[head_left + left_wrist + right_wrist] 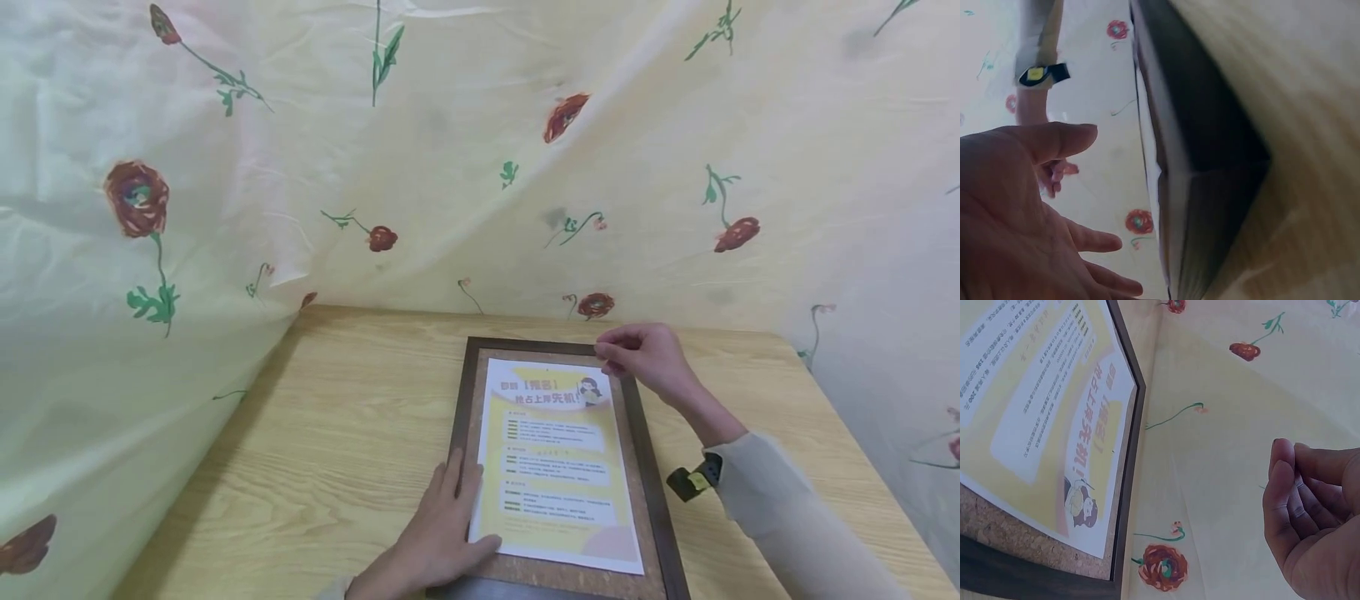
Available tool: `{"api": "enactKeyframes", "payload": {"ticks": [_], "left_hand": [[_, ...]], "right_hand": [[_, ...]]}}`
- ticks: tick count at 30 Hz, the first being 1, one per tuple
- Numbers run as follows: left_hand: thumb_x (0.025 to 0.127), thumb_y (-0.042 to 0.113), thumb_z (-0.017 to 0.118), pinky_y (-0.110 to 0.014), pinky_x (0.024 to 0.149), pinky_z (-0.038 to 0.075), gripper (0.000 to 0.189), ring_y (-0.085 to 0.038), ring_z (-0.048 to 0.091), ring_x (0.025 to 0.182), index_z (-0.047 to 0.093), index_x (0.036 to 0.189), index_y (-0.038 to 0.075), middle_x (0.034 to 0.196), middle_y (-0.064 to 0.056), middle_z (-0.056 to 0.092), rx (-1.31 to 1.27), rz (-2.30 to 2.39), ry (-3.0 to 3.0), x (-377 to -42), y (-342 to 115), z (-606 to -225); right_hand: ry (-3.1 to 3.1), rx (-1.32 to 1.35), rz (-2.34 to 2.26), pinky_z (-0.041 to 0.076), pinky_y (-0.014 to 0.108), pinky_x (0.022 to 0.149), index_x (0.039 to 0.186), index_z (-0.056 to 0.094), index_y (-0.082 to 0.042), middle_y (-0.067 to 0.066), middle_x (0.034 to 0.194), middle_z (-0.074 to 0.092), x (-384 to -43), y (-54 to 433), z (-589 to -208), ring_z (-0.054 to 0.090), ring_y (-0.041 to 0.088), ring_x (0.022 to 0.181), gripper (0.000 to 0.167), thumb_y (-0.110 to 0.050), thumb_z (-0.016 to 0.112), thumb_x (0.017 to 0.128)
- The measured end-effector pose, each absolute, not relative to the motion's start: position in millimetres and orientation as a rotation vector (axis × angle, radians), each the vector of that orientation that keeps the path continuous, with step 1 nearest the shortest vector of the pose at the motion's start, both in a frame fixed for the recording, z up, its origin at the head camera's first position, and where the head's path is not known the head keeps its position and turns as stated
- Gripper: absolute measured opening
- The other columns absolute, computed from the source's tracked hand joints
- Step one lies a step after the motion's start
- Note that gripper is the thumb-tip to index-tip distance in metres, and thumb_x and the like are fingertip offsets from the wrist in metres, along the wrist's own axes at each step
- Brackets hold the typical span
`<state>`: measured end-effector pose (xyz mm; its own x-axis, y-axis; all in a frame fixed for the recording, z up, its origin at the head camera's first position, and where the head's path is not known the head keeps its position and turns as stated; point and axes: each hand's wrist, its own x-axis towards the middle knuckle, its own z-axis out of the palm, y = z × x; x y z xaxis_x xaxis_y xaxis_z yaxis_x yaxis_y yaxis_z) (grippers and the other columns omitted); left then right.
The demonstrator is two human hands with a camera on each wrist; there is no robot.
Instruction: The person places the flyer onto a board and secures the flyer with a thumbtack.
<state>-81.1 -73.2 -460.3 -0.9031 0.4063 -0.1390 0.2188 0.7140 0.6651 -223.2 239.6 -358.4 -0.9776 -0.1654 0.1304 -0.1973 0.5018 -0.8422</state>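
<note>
Poster (555,467) on corkboard (570,578) has fine print blurred in head view.

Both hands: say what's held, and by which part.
Left hand: nothing; it's spread over the framed board. Right hand: pinched, but whether on anything can't be told.

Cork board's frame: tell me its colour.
The frame is dark brown; it shows best in the head view.
</note>
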Motion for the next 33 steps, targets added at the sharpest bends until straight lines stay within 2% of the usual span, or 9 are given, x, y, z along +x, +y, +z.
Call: {"api": "enactKeyframes", "payload": {"ticks": [7, 13, 19, 23, 28, 33], "left_hand": [[0.081, 0.06, 0.068, -0.07, 0.108, 0.013, 0.106, -0.055, -0.003, 0.142, 0.019, 0.157, 0.004, 0.161, -0.027, -0.003, 0.497, 0.882, 2.665, -74, -73, -468], [0.08, 0.065, 0.066, -0.073, 0.107, 0.014, 0.11, -0.057, -0.001, 0.141, 0.018, 0.156, 0.004, 0.16, -0.029, -0.002, 0.505, 0.875, 2.684, -71, -73, -472], [0.074, 0.076, 0.063, -0.072, 0.107, 0.012, 0.118, -0.055, -0.004, 0.142, 0.019, 0.157, 0.004, 0.16, -0.029, -0.005, 0.453, 0.958, 2.637, -67, -74, -474], [0.07, 0.076, 0.066, -0.072, 0.108, 0.009, 0.123, -0.056, -0.007, 0.141, 0.019, 0.157, 0.003, 0.159, -0.031, -0.008, 0.439, 1.004, 2.59, -64, -75, -475], [0.064, 0.076, 0.072, -0.074, 0.106, 0.012, 0.128, -0.058, -0.006, 0.14, 0.02, 0.157, 0.004, 0.158, -0.033, -0.007, 0.423, 0.987, 2.578, -63, -76, -476], [0.063, 0.075, 0.075, -0.073, 0.106, 0.013, 0.13, -0.057, -0.006, 0.141, 0.02, 0.157, 0.004, 0.158, -0.034, -0.006, 0.454, 0.952, 2.596, -62, -77, -478]], "right_hand": [[-2.709, 0.358, 1.492, 0.058, 0.029, 0.062, 0.109, 0.068, 0.009, 0.022, 0.094, 0.07, -227, 233, -357, 0.069, 0.019, 0.071, 0.022, -0.009, 0.065, 0.096], [-2.715, 0.363, 1.506, 0.058, 0.029, 0.062, 0.109, 0.068, 0.009, 0.024, 0.094, 0.069, -230, 229, -358, 0.069, 0.022, 0.071, 0.023, -0.009, 0.065, 0.096], [-2.726, 0.326, 1.52, 0.058, 0.03, 0.064, 0.111, 0.068, 0.009, 0.022, 0.095, 0.07, -233, 226, -360, 0.069, 0.023, 0.072, 0.023, -0.009, 0.065, 0.096], [-2.733, 0.319, 1.522, 0.058, 0.029, 0.065, 0.111, 0.068, 0.009, 0.024, 0.097, 0.069, -237, 223, -361, 0.069, 0.023, 0.073, 0.023, -0.008, 0.064, 0.096], [-2.732, 0.306, 1.531, 0.058, 0.029, 0.064, 0.111, 0.067, 0.009, 0.025, 0.097, 0.069, -240, 221, -362, 0.07, 0.021, 0.072, 0.022, -0.007, 0.064, 0.096], [-2.722, 0.299, 1.554, 0.058, 0.028, 0.065, 0.112, 0.067, 0.01, 0.024, 0.097, 0.069, -242, 219, -364, 0.07, 0.02, 0.072, 0.023, -0.006, 0.063, 0.096]]}}
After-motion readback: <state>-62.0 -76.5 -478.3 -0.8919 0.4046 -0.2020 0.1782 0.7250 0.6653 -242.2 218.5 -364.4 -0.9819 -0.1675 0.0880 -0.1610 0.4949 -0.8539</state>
